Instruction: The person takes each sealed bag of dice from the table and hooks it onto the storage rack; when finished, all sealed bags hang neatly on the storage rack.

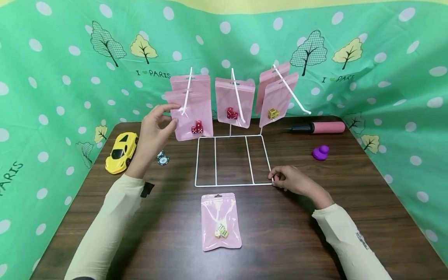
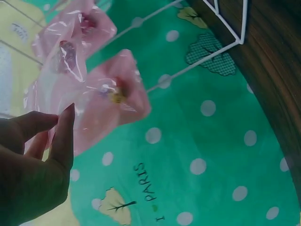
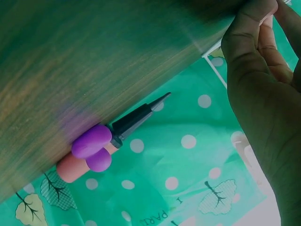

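Observation:
My left hand (image 1: 155,126) pinches the left edge of a pink zip bag (image 1: 187,126) with red dice, hanging from the left prong of a white wire display rack (image 1: 232,185). Another pink bag (image 1: 175,80) hangs behind it, largely covered. In the left wrist view, my thumb and fingers (image 2: 63,136) are at the translucent bag's edge. My right hand (image 1: 292,179) grips the front right corner of the rack's base; the right wrist view cuts off its fingertips. Flat before the rack lies a pink bag (image 1: 227,210) holding pale dice.
A red-dice bag (image 1: 224,95) hangs mid-rack; a yellow-dice bag (image 1: 280,97) overlaps another on the right prong. Left are a yellow toy car (image 1: 119,153) and poker chips (image 1: 162,159). Right are a pink-handled pump (image 1: 327,127) and purple duck (image 1: 320,153). Green curtains (image 1: 245,39) border the table.

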### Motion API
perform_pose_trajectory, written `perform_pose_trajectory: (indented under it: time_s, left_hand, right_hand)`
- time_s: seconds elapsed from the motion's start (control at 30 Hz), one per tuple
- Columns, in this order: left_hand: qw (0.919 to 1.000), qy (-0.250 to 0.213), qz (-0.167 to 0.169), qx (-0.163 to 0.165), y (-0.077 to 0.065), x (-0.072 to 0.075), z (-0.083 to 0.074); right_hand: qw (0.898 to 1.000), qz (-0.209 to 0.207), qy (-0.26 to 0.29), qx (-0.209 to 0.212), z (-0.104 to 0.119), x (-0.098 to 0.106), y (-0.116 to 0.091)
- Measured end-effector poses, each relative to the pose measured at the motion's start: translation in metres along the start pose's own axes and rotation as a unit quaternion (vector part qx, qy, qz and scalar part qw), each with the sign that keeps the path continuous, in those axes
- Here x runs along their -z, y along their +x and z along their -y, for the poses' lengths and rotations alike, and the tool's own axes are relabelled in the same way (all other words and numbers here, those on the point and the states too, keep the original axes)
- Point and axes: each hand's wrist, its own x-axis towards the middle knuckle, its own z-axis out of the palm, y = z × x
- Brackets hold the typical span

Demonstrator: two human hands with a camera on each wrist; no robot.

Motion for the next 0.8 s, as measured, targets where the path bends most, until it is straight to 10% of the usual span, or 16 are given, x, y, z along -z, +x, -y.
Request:
perform_pose_trajectory:
  time_s: [0.4, 0.8]
  left_hand:
    - [0.9996, -0.006, -0.027, 0.01, 0.037, -0.014, 0.019]
    - [0.9976, -0.018, -0.021, 0.064, 0.025, -0.009, 0.026]
  right_hand:
    - [1.0, -0.003, 0.005, -0.008, 0.001, -0.002, -0.001]
    - [1.0, -0.008, -0.004, 0.008, 0.001, -0.001, -0.001]
